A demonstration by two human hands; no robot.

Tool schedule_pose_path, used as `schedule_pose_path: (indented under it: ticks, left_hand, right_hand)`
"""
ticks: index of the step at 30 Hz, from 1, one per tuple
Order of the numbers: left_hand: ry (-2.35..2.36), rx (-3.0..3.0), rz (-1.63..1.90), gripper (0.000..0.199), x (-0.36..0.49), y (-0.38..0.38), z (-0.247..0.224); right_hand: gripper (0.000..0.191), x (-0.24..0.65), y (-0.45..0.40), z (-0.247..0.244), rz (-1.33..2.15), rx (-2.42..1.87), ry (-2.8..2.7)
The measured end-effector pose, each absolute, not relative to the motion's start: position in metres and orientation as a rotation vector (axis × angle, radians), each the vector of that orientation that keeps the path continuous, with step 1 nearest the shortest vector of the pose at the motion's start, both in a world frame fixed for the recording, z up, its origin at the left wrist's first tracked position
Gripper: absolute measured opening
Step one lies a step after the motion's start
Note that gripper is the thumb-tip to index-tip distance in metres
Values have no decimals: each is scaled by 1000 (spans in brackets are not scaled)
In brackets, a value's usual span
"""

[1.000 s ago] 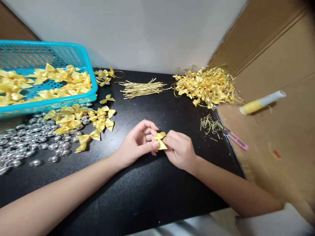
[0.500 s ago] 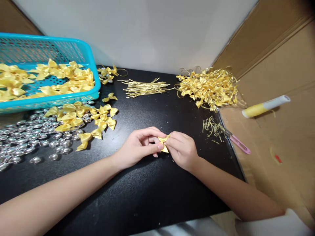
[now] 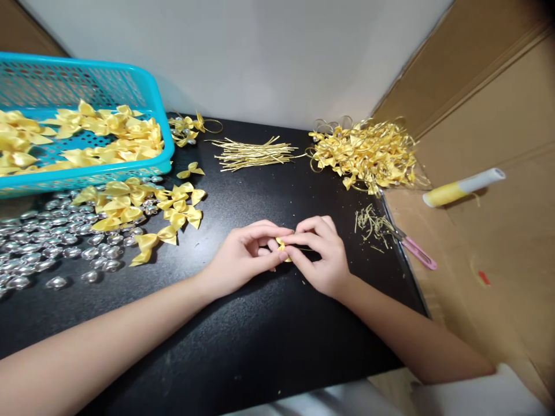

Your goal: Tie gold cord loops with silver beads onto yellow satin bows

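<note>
Near the middle of the black table, my left hand (image 3: 243, 254) pinches a small yellow bow (image 3: 281, 247) between thumb and fingers. My right hand (image 3: 321, 254) touches the bow's right side, with thumb and index finger closed at its centre. A thin gold wire runs under the right fingers, its grip partly hidden. Loose yellow bows (image 3: 180, 203) and silver beads (image 3: 52, 242) lie to the left. A bundle of gold wires (image 3: 255, 154) is beyond the hands.
A blue basket (image 3: 150, 170) holding yellow bows stands at the back left. Looped bow pieces (image 3: 364, 151) are heaped at the back right. Wire scraps (image 3: 370, 224) lie beside pink-handled scissors (image 3: 418, 253) at the right edge. A yellow-white roll (image 3: 463, 188) rests on cardboard.
My right hand's fingers have shifted and spread somewhat, pinching nearer the bow's centre. More of the bow is now covered. The whole view has shifted slightly.
</note>
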State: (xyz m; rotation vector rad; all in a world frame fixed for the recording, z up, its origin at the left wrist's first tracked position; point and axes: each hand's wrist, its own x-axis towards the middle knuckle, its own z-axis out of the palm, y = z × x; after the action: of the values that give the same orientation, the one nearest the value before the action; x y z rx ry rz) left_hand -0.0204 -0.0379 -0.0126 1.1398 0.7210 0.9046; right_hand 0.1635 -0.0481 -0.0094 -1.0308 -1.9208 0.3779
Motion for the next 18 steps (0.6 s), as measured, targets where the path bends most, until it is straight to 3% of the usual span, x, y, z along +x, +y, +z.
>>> schedule_pose_path:
  ticks: [4,18]
  left_hand:
    - [735,1120,832,26,-22,-36,-13]
    - [761,1133,714,28,-22,-28,-8]
  right_hand:
    - [7,169,-39,-13,671,-1023,-1943]
    - [8,173,-36,-11,1044,-946,-1711]
